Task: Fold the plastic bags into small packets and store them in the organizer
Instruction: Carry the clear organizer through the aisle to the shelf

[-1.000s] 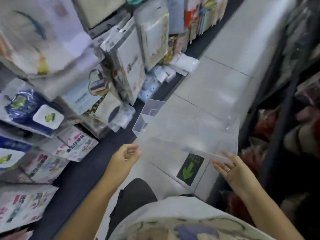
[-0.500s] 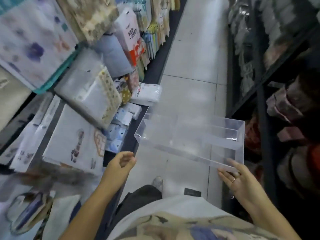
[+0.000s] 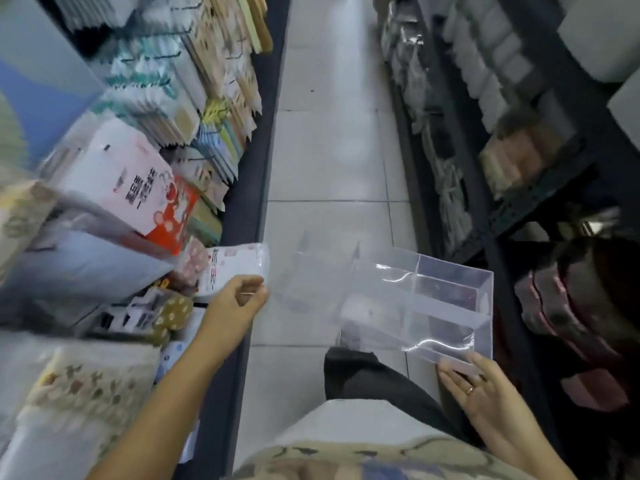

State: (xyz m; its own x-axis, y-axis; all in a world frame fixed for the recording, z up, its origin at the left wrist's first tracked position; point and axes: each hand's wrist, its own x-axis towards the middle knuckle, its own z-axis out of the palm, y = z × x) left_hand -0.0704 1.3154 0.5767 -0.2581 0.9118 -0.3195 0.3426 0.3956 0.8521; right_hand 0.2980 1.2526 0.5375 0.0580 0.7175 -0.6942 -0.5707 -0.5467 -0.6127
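Carrying the organizer (image 3: 433, 299) down a shop aisle, not yet folding anything. Held roughly level above the tiled floor (image 3: 329, 150), clear-walled, split by inner dividers, with nothing plainly inside.

Gripped at its left end by the left hand (image 3: 239, 301), fingers curled and thumb pinched toward what looks like the transparent wall, though too blurred to trace the exact contact. Propped at its near right corner by the right hand (image 3: 481, 393), fingers straight and flat along the edge and underside rather than curled round it, a ring on one of them.

Flanked to the left of the organizer by shelves of packaged goods, with a white packet (image 3: 235, 268) just beside its left end. Flanked to the right of the organizer by a dark metal rack (image 3: 502, 209). No loose plastic bags to be seen anywhere around the organizer.

Judged as the set-up stage: bringing the container to wherever the folding will happen. Very early in the task, with no packet made and none stored.

Next, probably, finding a flat spot and setting the organizer down with its opening up, freeing both hands for the bags. Calls first for a firmer right-hand hold, given the risk of smooth plastic sliding off flat fingers or tipping toward the rack side.
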